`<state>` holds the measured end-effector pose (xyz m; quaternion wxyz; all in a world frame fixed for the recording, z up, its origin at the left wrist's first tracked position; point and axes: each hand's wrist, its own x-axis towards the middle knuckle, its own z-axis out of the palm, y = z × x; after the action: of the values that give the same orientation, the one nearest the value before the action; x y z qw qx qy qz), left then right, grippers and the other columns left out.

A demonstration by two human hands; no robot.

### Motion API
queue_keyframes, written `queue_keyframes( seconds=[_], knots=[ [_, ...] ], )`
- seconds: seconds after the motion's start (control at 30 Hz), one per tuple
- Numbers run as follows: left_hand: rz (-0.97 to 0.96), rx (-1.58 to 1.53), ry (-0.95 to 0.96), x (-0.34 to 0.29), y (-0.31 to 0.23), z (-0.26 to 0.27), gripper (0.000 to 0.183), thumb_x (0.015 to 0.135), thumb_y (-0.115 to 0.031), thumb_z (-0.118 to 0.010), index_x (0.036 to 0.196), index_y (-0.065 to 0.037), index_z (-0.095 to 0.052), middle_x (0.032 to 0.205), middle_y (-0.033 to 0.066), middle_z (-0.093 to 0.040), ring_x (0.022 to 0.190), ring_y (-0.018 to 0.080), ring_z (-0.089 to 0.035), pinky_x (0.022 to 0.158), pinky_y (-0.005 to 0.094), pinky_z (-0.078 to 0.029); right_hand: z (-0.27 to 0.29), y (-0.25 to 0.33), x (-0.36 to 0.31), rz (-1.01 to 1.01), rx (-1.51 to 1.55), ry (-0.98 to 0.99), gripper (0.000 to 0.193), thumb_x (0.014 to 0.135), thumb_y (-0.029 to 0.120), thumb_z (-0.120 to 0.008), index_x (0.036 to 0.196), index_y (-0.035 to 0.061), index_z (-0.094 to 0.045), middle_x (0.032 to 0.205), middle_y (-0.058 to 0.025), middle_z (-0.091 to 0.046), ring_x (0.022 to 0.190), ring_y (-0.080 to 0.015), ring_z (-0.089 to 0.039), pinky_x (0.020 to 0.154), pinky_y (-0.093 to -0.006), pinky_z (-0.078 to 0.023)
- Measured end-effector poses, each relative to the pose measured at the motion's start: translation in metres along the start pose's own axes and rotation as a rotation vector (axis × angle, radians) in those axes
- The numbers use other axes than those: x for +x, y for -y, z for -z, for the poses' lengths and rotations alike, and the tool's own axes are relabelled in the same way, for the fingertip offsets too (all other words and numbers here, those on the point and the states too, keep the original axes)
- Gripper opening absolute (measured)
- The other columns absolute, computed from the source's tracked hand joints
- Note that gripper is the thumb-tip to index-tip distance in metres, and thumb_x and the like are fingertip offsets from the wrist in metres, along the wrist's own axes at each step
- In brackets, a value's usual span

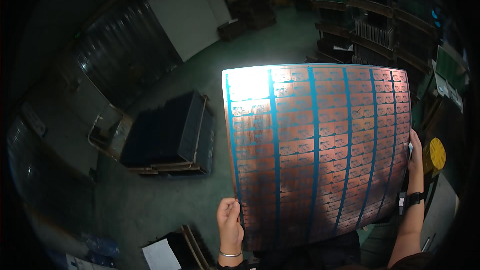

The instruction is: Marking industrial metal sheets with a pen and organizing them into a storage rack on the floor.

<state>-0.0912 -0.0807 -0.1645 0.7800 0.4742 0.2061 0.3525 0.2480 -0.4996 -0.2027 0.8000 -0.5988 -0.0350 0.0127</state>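
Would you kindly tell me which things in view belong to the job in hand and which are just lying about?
In use:
Copper-and-blue panel
Left hand and right hand, at its side edges

Apparently just nearby:
Dark stack
White sheet
Yellow round object

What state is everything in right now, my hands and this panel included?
Copper-coloured panel: held at both side edges, tilted, glare at upper left.
Left hand: closed on the panel's left edge.
Right hand: holding its right edge.
Plastic strip curtain: hanging down.
Shelving: loaded.
White sheet: lying flat.
Bracelet: worn, left wrist.
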Motion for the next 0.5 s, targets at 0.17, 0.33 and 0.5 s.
queue_keyframes(
  seconds=[0.17,0.33,0.5],
  knots=[
    [-0.004,-0.005,-0.006,0.0,0.003,0.003,0.006,0.092,-0.005,-0.051,0.091,0.001,-0.052,0.088,0.0082,-0.062,0.077,0.01,-0.058,0.07,0.023,-0.048,-0.01,0.001,-0.002,0.071,0.047,-0.017,0.03,0.094,0.026,-0.052,0.115,0.0046,-0.057,0.096,0.0021,-0.06,0.084,-0.0072,-0.056,0.071,-0.0197,-0.044],
    [-0.002,-0.004,-0.016,-0.002,0.003,0.006,0.006,0.092,-0.005,-0.051,0.09,0.0,-0.052,0.087,0.0081,-0.062,0.076,0.0103,-0.059,0.07,0.0232,-0.048,-0.01,0.003,-0.003,0.084,0.06,0.01,0.03,0.094,0.026,-0.052,0.114,0.0046,-0.057,0.095,0.0027,-0.06,0.081,-0.0062,-0.055,0.069,-0.0185,-0.044],
    [-0.005,0.025,-0.031,-0.001,0.007,0.009,0.006,0.091,-0.005,-0.051,0.09,0.0,-0.052,0.086,0.0077,-0.062,0.076,0.0106,-0.059,0.07,0.0234,-0.048,-0.002,0.0,-0.001,0.077,0.091,0.021,0.029,0.094,0.026,-0.052,0.113,0.0046,-0.056,0.092,0.0037,-0.059,0.078,-0.0049,-0.055,0.065,-0.0175,-0.044]
  ],
)
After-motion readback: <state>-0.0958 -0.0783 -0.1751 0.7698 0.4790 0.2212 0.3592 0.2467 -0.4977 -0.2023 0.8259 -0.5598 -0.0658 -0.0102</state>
